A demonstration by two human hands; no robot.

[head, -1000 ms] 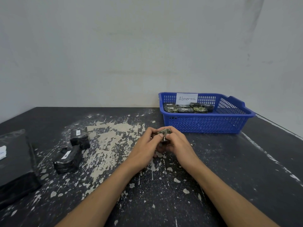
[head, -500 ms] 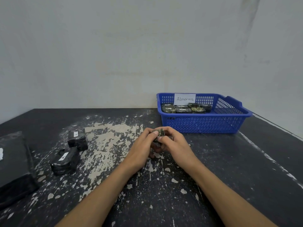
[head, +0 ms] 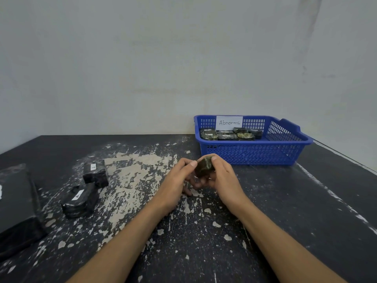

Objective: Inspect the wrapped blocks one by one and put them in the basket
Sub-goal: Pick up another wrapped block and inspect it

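Nearest, at about 8 o'clock from the hands, a big black wrapped package (head: 16,205) lies on the tabletop (head: 285,221), cut off by the frame edge. Whether it is part of the job I cannot tell. Just past it, at 9 o'clock and well apart from the hands, two wrapped blocks wait untouched: the nearer block (head: 79,202) and the farther block (head: 95,173), close together, each with a small white label.

At the middle, the left hand (head: 177,176) and right hand (head: 224,178) are together, both clamped on one held block (head: 204,167) just above the surface. The right fingers curl over its top and the left thumb presses its left edge. This reads as the inspecting step.

At 1 o'clock, just beyond the hands, stands the blue basket (head: 255,154) with its "Abnormal" card (head: 229,122). Several sorted blocks (head: 226,135) already lie along its far side. By my judgement more than half is done: one block is in hand and two are left.
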